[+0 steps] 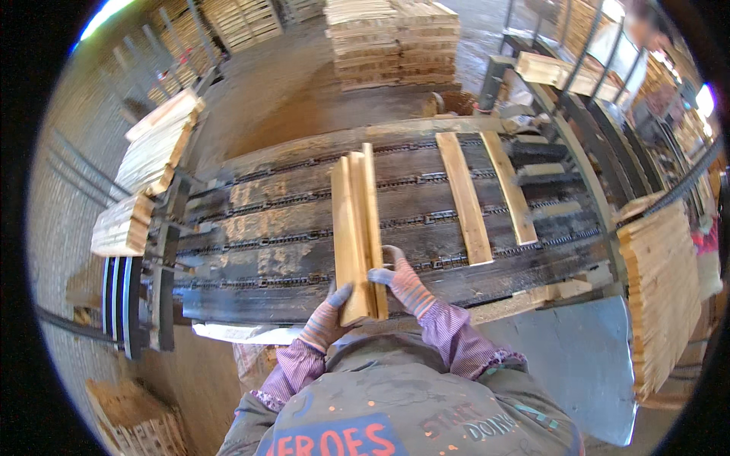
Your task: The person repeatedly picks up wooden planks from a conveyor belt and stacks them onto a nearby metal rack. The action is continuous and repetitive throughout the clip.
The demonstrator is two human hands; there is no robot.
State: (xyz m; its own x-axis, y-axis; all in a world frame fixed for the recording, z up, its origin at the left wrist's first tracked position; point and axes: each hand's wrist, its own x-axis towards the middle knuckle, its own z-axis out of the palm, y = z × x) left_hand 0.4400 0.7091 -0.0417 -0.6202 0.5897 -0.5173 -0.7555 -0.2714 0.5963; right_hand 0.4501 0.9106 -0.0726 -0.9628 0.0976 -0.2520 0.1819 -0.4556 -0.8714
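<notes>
Several long wooden boards (351, 235) stand close together on edge over the middle of the chain conveyor (289, 251), their length pointing away from me. My left hand (327, 318), in a striped glove with grey fingertips, is closed around the near end of these boards from the left, thumb on their side. On the right of the bundle, a narrower board (373, 220) leans slightly apart at its far end. My right hand (403, 283), gloved alike, presses thumb and fingers against that board near its lower end. Its fingers are partly hidden.
Two boards, a wider one (464, 199) and a narrower one (508, 186), lie flat across the chains to the right. Board stacks stand at left (161, 148) and right (660, 296). A large pile (395, 45) sits beyond the conveyor. Another person (627, 53) is at far right.
</notes>
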